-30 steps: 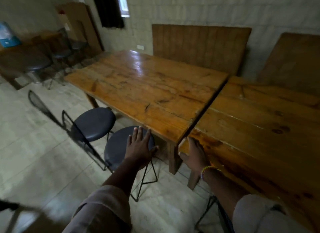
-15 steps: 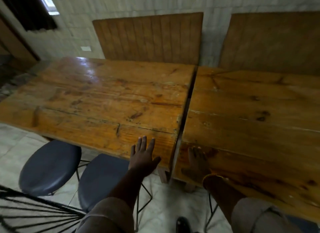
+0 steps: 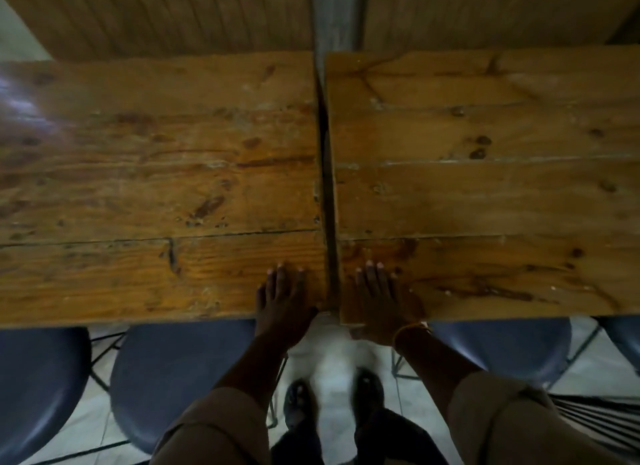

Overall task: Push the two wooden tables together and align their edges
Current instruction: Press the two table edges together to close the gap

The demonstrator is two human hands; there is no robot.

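Two wooden plank tables stand side by side, seen from above. Between the left table (image 3: 156, 187) and the right table (image 3: 485, 194) runs a narrow dark gap (image 3: 327, 187) from the far edge to the near one. Their near edges look about level. My left hand (image 3: 282, 302) lies flat on the left table's near right corner, fingers spread, its palm over the edge. My right hand (image 3: 377, 298), with a thin bracelet at the wrist, lies flat on the right table's near left corner. Neither hand holds anything.
Dark blue round stools sit tucked under the near edges: two on the left (image 3: 180, 378) (image 3: 34, 395) and one on the right (image 3: 502, 347). A black wire chair back (image 3: 595, 416) is at lower right. Wooden panels (image 3: 173, 14) stand behind the tables. My feet (image 3: 298, 405) are on pale tile.
My view has swung from the left side to straight over the seam and tipped down. Both hands now lie flat on the two near corners; the left hand moved from the air onto the left table.
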